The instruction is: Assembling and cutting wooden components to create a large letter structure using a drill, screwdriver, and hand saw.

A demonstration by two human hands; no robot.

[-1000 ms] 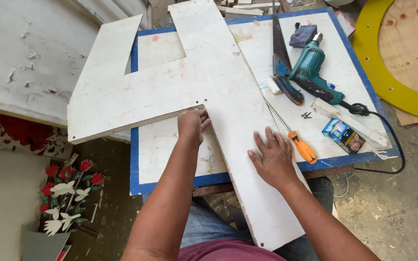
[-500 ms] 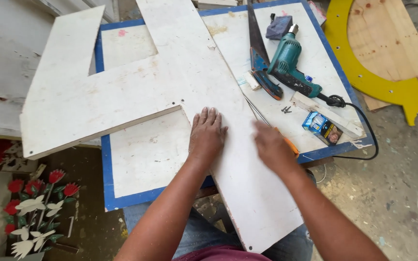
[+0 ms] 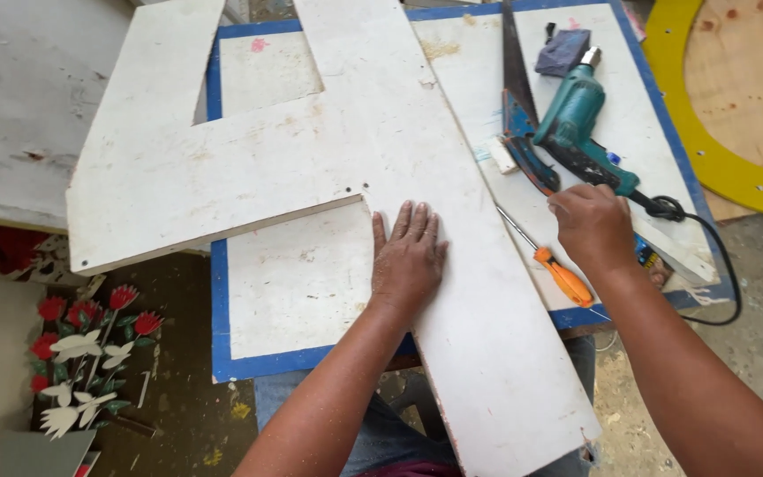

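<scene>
White board, stiff, broad, likely awkward rather than heavy, lies across the table. Left hand presses flat on it, holding nothing; right hand curls by the drill, screwdriver below; grasp unclear.

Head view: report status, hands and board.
Left hand flat on white cut board. Right hand at teal drill handle, grip unclear. Orange screwdriver beside it.

White cut-out board, scuffed grey. Table top white with blue edging. Drill teal and black; screwdriver handle orange; curved panel yellow-edged, bare wood.
</scene>
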